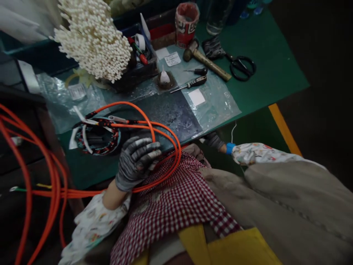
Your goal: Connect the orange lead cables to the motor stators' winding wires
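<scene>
My left hand, in a grey striped glove, is closed around an orange cable above my lap, near the table's front edge. Loops of that cable run over the table and down to the left. Beside it on the left, a ring-shaped bundle wrapped in black, orange and teal lies on the table with white strips around it. My right hand, also gloved, with a blue band at the wrist, is low at the table's front edge. Its fingers are partly hidden and dark, so what it holds cannot be made out.
On the green table lie a hammer, scissors, screwdrivers and a plastic sheet. A red cup and a tool box stand at the back. White-tipped bundles are at the back left. More orange cables hang at left.
</scene>
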Demonstrator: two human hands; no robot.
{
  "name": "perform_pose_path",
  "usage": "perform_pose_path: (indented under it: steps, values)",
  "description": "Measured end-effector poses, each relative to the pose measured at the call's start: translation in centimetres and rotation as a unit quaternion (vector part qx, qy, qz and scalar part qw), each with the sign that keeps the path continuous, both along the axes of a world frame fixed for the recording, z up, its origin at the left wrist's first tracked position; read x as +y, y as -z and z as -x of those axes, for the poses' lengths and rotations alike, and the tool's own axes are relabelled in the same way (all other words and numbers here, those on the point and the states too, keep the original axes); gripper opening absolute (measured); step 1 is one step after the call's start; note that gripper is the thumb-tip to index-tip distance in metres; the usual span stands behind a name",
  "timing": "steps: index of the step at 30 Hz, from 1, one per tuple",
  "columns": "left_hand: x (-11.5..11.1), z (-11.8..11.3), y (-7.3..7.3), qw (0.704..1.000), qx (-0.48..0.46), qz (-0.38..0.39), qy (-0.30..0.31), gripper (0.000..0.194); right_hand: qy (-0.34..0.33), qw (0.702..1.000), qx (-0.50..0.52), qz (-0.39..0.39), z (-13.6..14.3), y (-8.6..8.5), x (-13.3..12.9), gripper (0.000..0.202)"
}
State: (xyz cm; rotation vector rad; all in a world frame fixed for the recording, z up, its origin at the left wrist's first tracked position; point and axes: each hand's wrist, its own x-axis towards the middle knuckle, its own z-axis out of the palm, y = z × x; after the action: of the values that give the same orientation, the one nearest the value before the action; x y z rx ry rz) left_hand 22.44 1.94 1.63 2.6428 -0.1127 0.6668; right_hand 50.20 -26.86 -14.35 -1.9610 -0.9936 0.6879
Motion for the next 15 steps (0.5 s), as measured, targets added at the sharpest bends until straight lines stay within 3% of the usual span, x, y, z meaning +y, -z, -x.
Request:
perform_pose_path:
  steps: [3,6,10,13,15]
  values:
    - [-2.3,-1.0,0.1,0.976,0.032,0.215,-0.028,0.020,-0.046,0.998,-0.018,-0.025,0.1,-3.6,-2.8,0.023]
    - [-5.4,-2.5,0.8,0.901,0.087,0.425,-0.015,0.028,-0.081,0.994,-0.055,-0.057,0.2,-8.7,-4.8,0.017]
    - [-9.1,-5.8,1.2,0.806,0.200,0.555,0.059,0.055,-0.100,0.976,-0.157,-0.113,0.5,-14.9,-3.6,0.013]
    - [-11.2,-8.0,0.8,0.691,0.238,0.682,0.039,0.043,-0.099,0.961,-0.186,-0.177,1.2,-17.3,-1.4,0.007]
    - [-12.0,-8.9,0.3,0.647,0.211,0.732,-0.012,0.041,-0.053,0.964,-0.163,-0.205,1.8,-17.6,-0.3,0.003]
